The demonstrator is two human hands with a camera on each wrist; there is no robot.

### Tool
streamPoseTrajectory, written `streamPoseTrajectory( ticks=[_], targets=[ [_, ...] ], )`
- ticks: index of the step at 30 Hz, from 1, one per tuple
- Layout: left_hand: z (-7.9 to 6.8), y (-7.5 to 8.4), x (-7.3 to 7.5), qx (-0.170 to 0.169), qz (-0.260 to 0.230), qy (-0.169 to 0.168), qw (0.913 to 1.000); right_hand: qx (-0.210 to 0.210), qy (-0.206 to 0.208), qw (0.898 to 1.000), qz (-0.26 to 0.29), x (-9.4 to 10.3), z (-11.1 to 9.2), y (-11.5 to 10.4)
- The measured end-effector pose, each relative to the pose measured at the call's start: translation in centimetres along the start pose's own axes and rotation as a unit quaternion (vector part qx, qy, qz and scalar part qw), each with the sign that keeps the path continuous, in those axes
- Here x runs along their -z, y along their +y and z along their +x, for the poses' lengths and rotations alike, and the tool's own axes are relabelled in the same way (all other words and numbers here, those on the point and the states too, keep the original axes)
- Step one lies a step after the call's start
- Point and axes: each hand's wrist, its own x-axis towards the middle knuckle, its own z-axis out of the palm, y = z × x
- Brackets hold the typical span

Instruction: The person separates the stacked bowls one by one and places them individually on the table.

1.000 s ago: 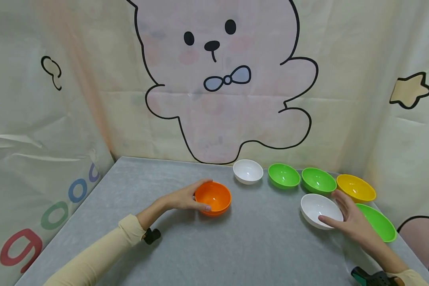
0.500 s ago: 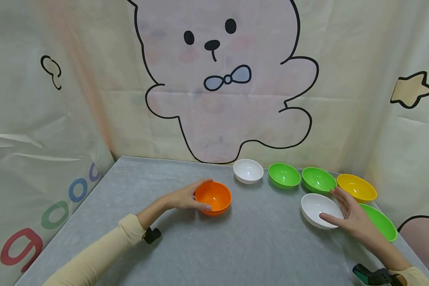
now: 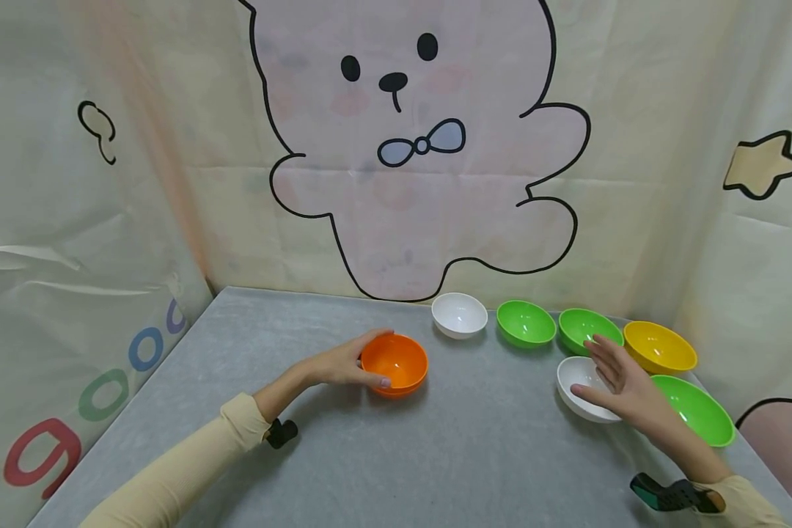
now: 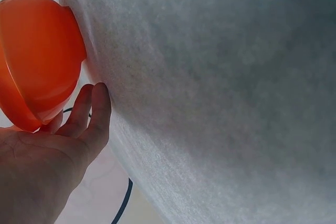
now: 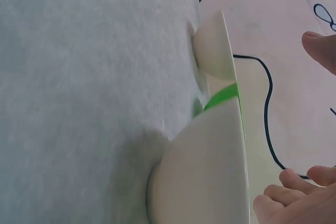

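My left hand point(image 3: 345, 364) holds an orange bowl point(image 3: 401, 361) at its left side, thumb over the rim and fingers round the outside. A second orange edge shows under that rim, like two bowls nested. In the left wrist view the fingers curve beside the orange wall point(image 4: 44, 51), near the grey cloth. Over the right part of a white bowl point(image 3: 576, 375) hovers my right hand point(image 3: 627, 392), fingers spread and nothing in its grasp. The right wrist view shows this white bowl point(image 5: 205, 177) standing on the cloth, with the fingers apart from its rim.
Along the back edge stand another white bowl point(image 3: 459, 315), a green bowl point(image 3: 526, 324), a second green bowl point(image 3: 584, 330) and a yellow bowl point(image 3: 660, 347). A third green bowl point(image 3: 699, 414) sits right of my right hand. Printed curtains point(image 3: 396, 205) enclose the grey table point(image 3: 435, 462).
My right hand has lifted and shifted slightly left over the white bowl, its fingers spreading more. The left hand and the orange bowl stay in place.
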Motion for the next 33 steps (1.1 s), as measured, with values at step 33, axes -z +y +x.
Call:
streamPoseTrajectory(
  ticks=[33],
  targets=[
    [-0.1,-0.1,0.0,0.001,-0.008,0.003,1.0000,0.130,-0.085,0.980,0.125,-6.5,5.0,-2.1]
  ],
)
